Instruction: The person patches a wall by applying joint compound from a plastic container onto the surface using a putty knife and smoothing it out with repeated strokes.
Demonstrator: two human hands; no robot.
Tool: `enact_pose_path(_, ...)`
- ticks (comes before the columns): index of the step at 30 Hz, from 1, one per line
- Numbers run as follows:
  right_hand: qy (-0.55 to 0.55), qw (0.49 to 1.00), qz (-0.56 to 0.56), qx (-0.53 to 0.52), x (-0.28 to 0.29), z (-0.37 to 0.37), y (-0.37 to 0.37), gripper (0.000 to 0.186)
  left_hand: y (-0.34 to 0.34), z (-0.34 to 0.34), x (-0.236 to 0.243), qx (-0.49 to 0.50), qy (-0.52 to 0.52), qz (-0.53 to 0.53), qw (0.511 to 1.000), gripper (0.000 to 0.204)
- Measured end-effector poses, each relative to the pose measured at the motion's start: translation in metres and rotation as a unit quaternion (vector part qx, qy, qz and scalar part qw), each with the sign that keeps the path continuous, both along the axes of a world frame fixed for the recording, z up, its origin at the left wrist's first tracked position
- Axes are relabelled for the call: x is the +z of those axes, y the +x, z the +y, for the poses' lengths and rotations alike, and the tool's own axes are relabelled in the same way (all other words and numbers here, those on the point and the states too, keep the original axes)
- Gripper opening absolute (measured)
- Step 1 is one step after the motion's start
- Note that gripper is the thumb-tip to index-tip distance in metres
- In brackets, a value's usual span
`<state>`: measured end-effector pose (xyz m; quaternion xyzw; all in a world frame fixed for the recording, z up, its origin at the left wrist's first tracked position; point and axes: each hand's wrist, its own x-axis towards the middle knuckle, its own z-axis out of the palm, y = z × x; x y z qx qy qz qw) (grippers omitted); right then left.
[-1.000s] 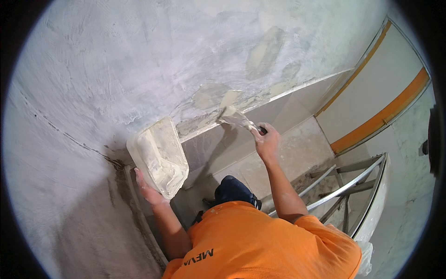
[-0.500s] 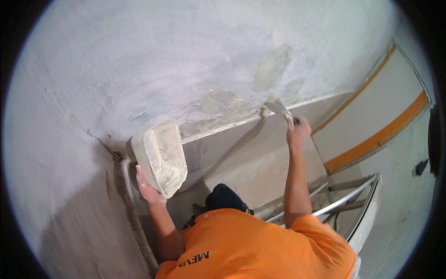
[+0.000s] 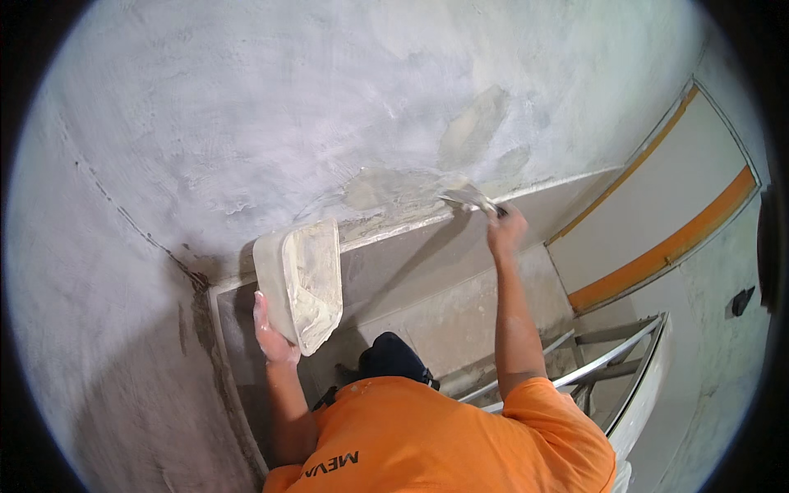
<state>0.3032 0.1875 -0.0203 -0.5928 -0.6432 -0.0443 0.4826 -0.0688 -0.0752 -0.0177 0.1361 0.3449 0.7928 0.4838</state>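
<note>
My left hand (image 3: 276,332) grips a white rectangular plastic tub (image 3: 279,283) from its left side and underneath. The tub is tilted, its opening turned to the right, and pale filler (image 3: 314,307) coats the inside and lies thicker near the bottom. In my right hand (image 3: 505,229) is a putty knife (image 3: 468,196), my fingers closed round its handle. Its broad blade lies at the wall's lower edge, against or very close to a damp-looking strip of filler (image 3: 413,193). How much filler sits on the blade I cannot make out.
A pale corner edge (image 3: 394,232) runs along the wall's bottom above a recessed ledge (image 3: 460,255). Metal ladder-like rails (image 3: 604,359) stand at lower right. Beyond them is a white panel with an orange border (image 3: 633,271). Darker filler patches (image 3: 475,127) mark the wall.
My right hand has moved left and slightly down, bringing the putty knife's blade lower and flatter along the wall edge. The tub has shifted a little right and stands more upright.
</note>
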Motion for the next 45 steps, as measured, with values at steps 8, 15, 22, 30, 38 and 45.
enact_pose_path(8, -0.050, 0.956, 0.283, -0.062, -0.067, -0.017, 0.081, 0.027, 0.006, 0.007, 0.006, 0.013, 0.002, -0.052, 0.999, 0.059)
enact_pose_path(15, -0.140, 0.935, 0.317, 0.073, 0.002, -0.045, -0.052, 0.023, 0.005, -0.001, 0.025, -0.007, 0.010, -0.026, 1.000, 0.059)
enact_pose_path(22, -0.227, 0.965, 0.069, 0.112, -0.056, -0.052, -0.163, 0.071, 0.010, 0.004, 0.018, 0.006, 0.024, -0.021, 0.999, 0.062)
enact_pose_path(30, -0.223, 0.947, 0.191, 0.131, -0.075, -0.131, -0.106, 0.046, 0.001, -0.001, 0.019, 0.061, -0.014, 0.012, 0.998, 0.063)
enact_pose_path(38, -0.218, 0.902, 0.360, 0.099, 0.020, -0.018, -0.055, 0.045, 0.002, -0.003, 0.000, 0.011, 0.055, -0.012, 0.998, 0.059)
enact_pose_path(45, -0.203, 0.952, 0.100, 0.207, -0.081, -0.121, -0.179, 0.060, -0.004, -0.004, -0.002, 0.029, 0.083, 0.004, 0.996, 0.057)
